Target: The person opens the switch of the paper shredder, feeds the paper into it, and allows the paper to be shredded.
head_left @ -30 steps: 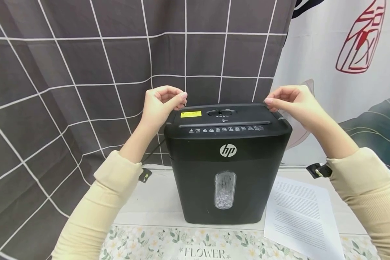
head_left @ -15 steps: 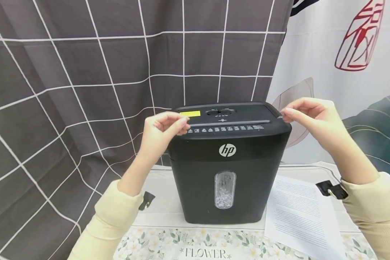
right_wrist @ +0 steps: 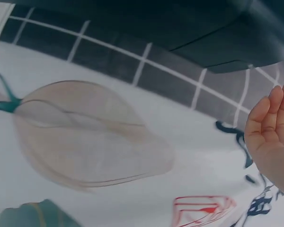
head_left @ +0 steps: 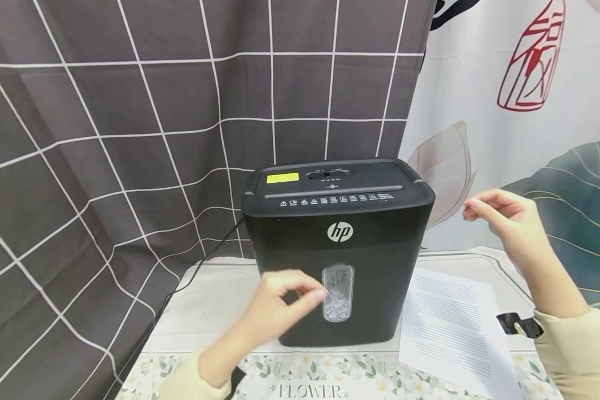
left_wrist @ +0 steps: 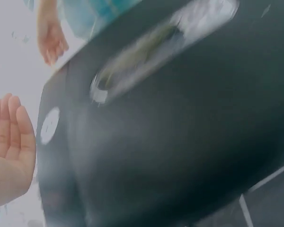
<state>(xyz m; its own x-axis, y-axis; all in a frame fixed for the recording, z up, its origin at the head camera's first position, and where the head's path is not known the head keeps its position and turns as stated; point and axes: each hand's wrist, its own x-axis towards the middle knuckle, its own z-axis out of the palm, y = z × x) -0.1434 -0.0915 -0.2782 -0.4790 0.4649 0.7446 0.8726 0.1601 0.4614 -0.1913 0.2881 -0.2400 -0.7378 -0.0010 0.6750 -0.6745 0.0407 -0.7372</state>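
A black HP paper shredder (head_left: 300, 250) stands upright, its top slot bare. White paper shreds (head_left: 337, 305) show through its front window, which is blurred in the left wrist view. My left hand (head_left: 280, 305) hovers before the shredder's lower front, overlapping the window's edge, fingers loosely bent and holding nothing. Off the shredder's right side, my right hand (head_left: 515, 228) is raised with thumb and fingers near each other and nothing between them. In the right wrist view its fingers (right_wrist: 270, 116) are gently curved. Printed paper (head_left: 450, 328) lies on the table right of the shredder.
A power cord (head_left: 200, 266) runs from behind the shredder to the left. A floral mat (head_left: 260, 369) with the word FLOWER covers the table's front. Behind hang a dark grid-patterned cloth (head_left: 180, 111) and a white printed cloth (head_left: 460, 83).
Both hands have come away from the shredder's top. My left hand has dropped in front of it; my right has moved out to the right and lower. The shredder and paper stay put.
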